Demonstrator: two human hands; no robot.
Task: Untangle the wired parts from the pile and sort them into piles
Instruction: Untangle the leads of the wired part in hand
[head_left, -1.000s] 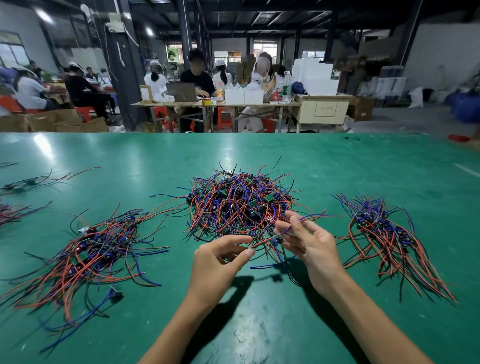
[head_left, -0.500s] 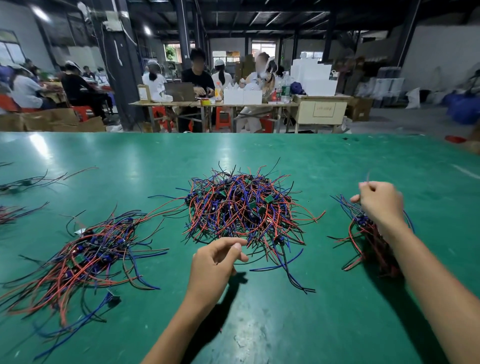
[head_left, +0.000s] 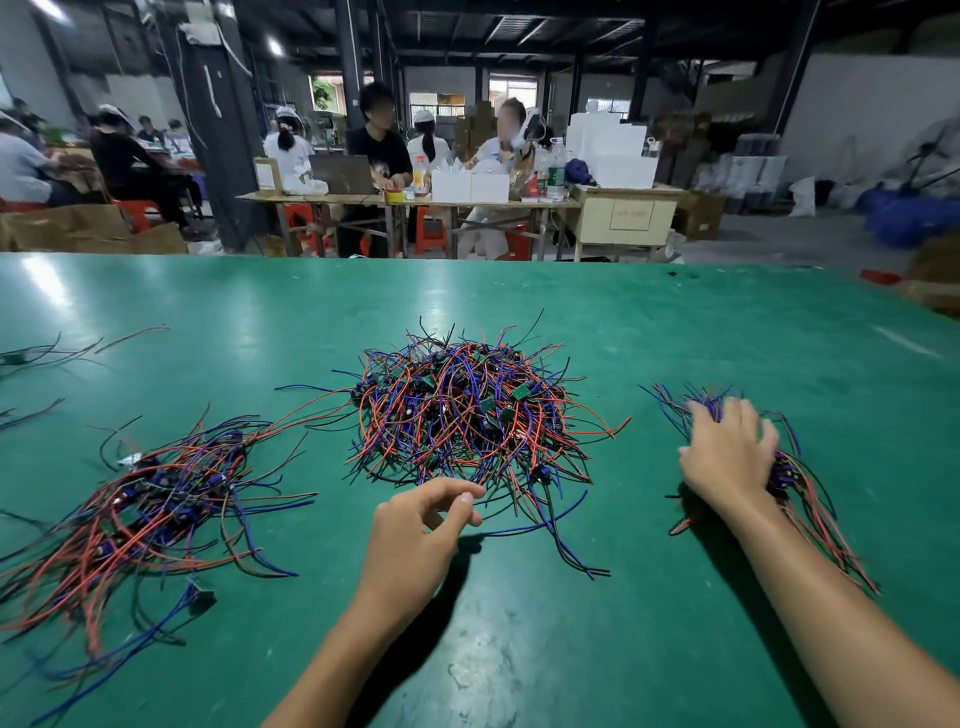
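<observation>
Sorting is mid-cycle, I judge; the right hand (head_left: 727, 457) rests flat, fingers spread, on the sorted bundle (head_left: 795, 478) near the desk's right edge; the left hand (head_left: 415, 530) hovers loosely curled, grasping nothing, beside the tangled pile (head_left: 467, 410) mid-desk; next calls for pinching one wired part free; red, blue, black wires, small green boards.

The right hand (head_left: 727, 454) lies over the right pile (head_left: 802, 483), hiding its middle; its fingers are motion-blurred, so whether they grip any wire cannot be told. At 9 o'clock, stray wires (head_left: 47, 356) run off the picture's left edge. The left pile (head_left: 156, 509) blurs toward 8 o'clock, and its longest wires are cut by the edge. Both forearms leave the frame at 6 o'clock. Small boards in the middle pile (head_left: 467, 415) are half buried, too small to read.
</observation>
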